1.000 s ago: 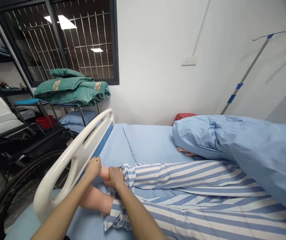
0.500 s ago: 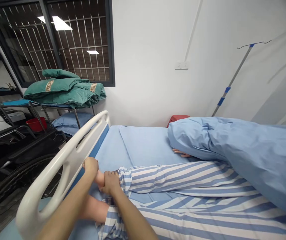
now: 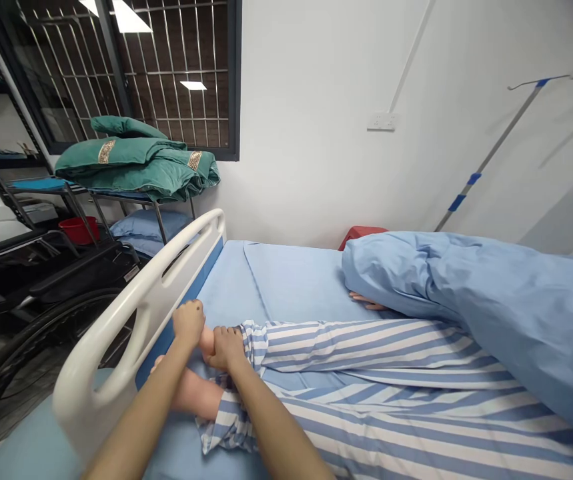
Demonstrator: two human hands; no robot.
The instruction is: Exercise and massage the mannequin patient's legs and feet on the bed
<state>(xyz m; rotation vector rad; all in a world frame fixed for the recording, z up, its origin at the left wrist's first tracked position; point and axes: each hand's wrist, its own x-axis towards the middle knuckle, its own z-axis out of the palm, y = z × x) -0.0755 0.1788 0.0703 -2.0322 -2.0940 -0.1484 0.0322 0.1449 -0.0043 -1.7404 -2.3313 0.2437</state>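
Observation:
A person lies on the bed in blue and white striped trousers (image 3: 366,360), legs stretched toward the footboard. My left hand (image 3: 189,321) is closed over the far foot (image 3: 207,340) at its toes. My right hand (image 3: 226,347) grips the same leg at the ankle, just where the trouser cuff ends. The near foot (image 3: 191,393) lies bare below my forearms, partly hidden by them. A light blue duvet (image 3: 466,293) covers the person's upper body, and a hand of theirs (image 3: 366,303) peeks out from under it.
The white footboard rail (image 3: 136,313) runs along the left of the bed. Beyond it stand a black wheelchair (image 3: 31,300), a rack with folded green blankets (image 3: 136,163) and a red basin (image 3: 79,230). An IV pole (image 3: 491,150) leans at the wall, beside a red stool (image 3: 363,233).
Both hands stay on the far foot and ankle; the left hand has shifted slightly up over the toes. The camera view has swung a little.

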